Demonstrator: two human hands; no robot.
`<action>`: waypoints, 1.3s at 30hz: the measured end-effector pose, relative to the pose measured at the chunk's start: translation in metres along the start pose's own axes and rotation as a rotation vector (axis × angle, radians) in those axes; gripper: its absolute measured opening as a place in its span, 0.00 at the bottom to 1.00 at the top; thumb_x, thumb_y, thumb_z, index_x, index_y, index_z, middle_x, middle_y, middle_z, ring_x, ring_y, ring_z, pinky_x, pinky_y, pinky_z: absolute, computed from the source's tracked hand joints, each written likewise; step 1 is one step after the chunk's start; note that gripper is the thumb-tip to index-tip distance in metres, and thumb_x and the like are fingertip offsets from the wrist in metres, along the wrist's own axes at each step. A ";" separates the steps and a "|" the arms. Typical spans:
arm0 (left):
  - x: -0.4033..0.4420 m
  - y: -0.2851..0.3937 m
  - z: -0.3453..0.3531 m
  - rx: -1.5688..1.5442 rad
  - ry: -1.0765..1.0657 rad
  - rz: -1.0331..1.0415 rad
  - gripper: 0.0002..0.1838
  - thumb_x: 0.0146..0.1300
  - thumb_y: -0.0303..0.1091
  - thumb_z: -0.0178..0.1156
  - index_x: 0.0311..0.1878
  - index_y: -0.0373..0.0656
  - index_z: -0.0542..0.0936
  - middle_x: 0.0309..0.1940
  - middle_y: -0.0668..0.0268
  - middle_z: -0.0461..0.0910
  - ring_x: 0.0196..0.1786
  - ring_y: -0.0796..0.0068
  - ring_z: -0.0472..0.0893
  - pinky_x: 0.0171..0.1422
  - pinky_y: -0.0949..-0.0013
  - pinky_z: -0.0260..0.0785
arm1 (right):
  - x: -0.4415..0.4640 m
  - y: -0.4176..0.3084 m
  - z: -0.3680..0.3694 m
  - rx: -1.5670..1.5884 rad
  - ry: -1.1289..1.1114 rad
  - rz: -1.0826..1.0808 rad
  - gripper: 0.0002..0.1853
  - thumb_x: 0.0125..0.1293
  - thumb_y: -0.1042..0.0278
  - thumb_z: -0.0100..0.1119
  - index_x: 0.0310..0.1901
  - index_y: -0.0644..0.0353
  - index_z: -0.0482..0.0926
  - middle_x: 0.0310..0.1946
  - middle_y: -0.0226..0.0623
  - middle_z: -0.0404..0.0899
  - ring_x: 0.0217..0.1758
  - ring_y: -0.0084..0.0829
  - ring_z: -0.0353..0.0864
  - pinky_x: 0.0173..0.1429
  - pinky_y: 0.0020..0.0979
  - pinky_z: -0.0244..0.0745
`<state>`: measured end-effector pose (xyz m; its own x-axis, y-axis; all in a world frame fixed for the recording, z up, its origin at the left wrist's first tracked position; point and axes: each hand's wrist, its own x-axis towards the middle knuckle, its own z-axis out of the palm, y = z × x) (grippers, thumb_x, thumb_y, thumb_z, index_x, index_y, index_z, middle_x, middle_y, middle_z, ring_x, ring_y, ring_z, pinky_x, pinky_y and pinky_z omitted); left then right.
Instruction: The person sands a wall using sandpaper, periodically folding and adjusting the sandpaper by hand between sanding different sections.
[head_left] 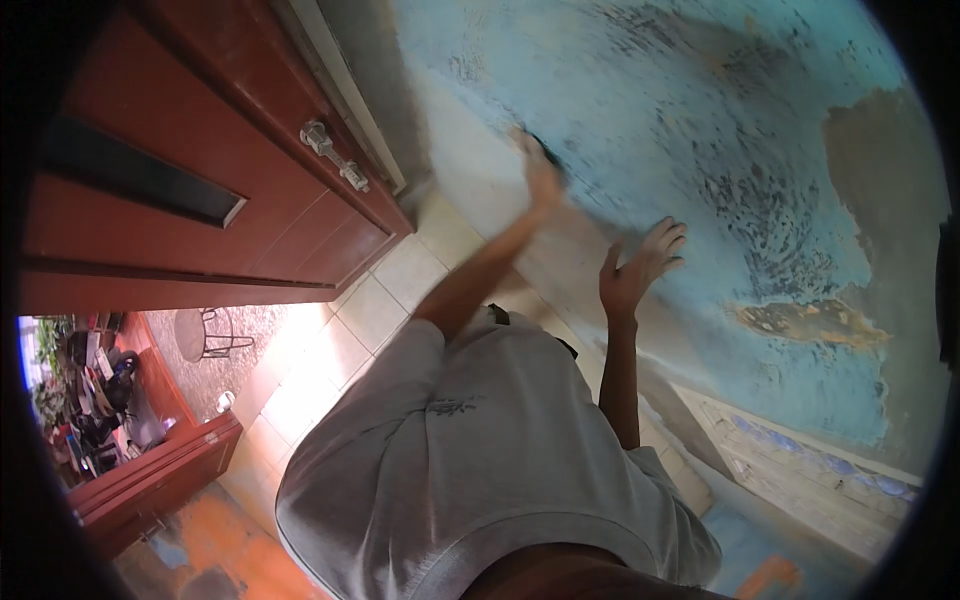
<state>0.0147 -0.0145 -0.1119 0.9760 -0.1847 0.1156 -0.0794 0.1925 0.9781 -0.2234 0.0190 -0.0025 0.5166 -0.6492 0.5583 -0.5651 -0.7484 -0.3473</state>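
My left hand (541, 172) is at the wall, slightly blurred, with its fingers over a small dark object (545, 150) that I cannot make out. Lower and to the right, my right hand (645, 268) has its fingers spread and holds nothing; it is against or just in front of the wall. The wall (600, 110) has worn, patchy turquoise paint with dark speckled marks and a bare grey patch (880, 160) at the right.
A red door (200, 130) with a metal handle (335, 155) stands at the left. Past the doorway are a round stool (190, 335) and a cluttered red shelf (160, 390). Pale floor tiles (375, 310) lie below, and a decorated tile strip (800, 465) runs along the lower right wall.
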 end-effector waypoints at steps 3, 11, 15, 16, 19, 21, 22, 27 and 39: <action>0.093 0.035 -0.048 -0.158 -0.043 -0.242 0.37 0.89 0.52 0.32 0.86 0.30 0.50 0.88 0.47 0.48 0.89 0.50 0.49 0.92 0.60 0.39 | -0.004 0.004 -0.003 -0.025 -0.021 -0.007 0.45 0.79 0.59 0.53 0.86 0.71 0.42 0.86 0.70 0.39 0.89 0.71 0.35 0.82 0.78 0.26; -0.114 0.072 0.031 -0.117 -0.081 -0.194 0.38 0.89 0.50 0.34 0.88 0.33 0.41 0.91 0.52 0.35 0.91 0.56 0.36 0.93 0.60 0.27 | -0.010 0.010 -0.004 0.014 -0.040 0.006 0.46 0.78 0.60 0.56 0.86 0.68 0.41 0.87 0.68 0.37 0.89 0.72 0.33 0.83 0.77 0.23; -0.020 -0.010 0.020 -0.205 -0.006 -0.042 0.38 0.89 0.51 0.33 0.87 0.32 0.42 0.90 0.52 0.37 0.91 0.57 0.38 0.93 0.61 0.31 | -0.014 0.021 -0.012 0.008 -0.076 -0.012 0.45 0.79 0.59 0.56 0.86 0.68 0.43 0.87 0.65 0.38 0.89 0.70 0.35 0.82 0.77 0.22; 0.029 -0.030 0.005 -0.172 0.024 -0.028 0.38 0.89 0.52 0.33 0.87 0.32 0.42 0.90 0.52 0.37 0.91 0.58 0.39 0.93 0.62 0.32 | -0.017 0.023 -0.015 0.012 -0.072 -0.007 0.45 0.79 0.59 0.56 0.86 0.68 0.43 0.87 0.65 0.38 0.89 0.70 0.35 0.82 0.77 0.22; 0.089 -0.014 -0.035 -0.619 -0.220 -0.299 0.37 0.89 0.52 0.35 0.87 0.32 0.49 0.88 0.52 0.50 0.85 0.57 0.56 0.88 0.61 0.48 | -0.027 0.031 -0.022 -0.007 -0.046 -0.005 0.46 0.78 0.60 0.57 0.86 0.67 0.43 0.88 0.62 0.39 0.90 0.69 0.36 0.83 0.77 0.23; 0.040 0.018 -0.007 -0.196 0.053 -0.091 0.40 0.89 0.54 0.32 0.87 0.32 0.43 0.90 0.49 0.38 0.91 0.55 0.41 0.92 0.61 0.34 | -0.035 0.036 -0.027 0.013 -0.030 0.011 0.46 0.77 0.62 0.57 0.87 0.66 0.44 0.88 0.61 0.40 0.90 0.68 0.36 0.83 0.77 0.23; -0.003 0.037 0.007 -0.147 0.054 -0.039 0.39 0.89 0.54 0.33 0.87 0.32 0.43 0.90 0.49 0.39 0.91 0.54 0.42 0.92 0.60 0.34 | -0.038 0.039 -0.029 0.012 -0.030 0.019 0.46 0.77 0.62 0.57 0.87 0.66 0.44 0.88 0.61 0.40 0.90 0.68 0.36 0.83 0.77 0.23; -0.109 0.049 0.034 0.089 -0.064 -0.052 0.39 0.89 0.54 0.34 0.88 0.34 0.43 0.90 0.51 0.37 0.91 0.54 0.40 0.92 0.59 0.35 | -0.043 0.052 -0.042 0.046 -0.111 0.024 0.45 0.78 0.61 0.55 0.87 0.65 0.44 0.88 0.59 0.41 0.91 0.65 0.35 0.84 0.74 0.23; -0.205 0.066 0.070 -0.062 -0.181 0.057 0.35 0.90 0.44 0.32 0.87 0.32 0.38 0.90 0.49 0.32 0.91 0.53 0.35 0.92 0.57 0.29 | -0.120 0.096 -0.097 0.078 -0.088 0.174 0.47 0.78 0.62 0.57 0.88 0.59 0.39 0.89 0.56 0.32 0.91 0.65 0.30 0.83 0.77 0.30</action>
<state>-0.2048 -0.0316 -0.0588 0.9172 -0.3413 0.2057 -0.1159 0.2654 0.9572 -0.4020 0.0377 -0.0298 0.4720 -0.7762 0.4179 -0.6006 -0.6302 -0.4921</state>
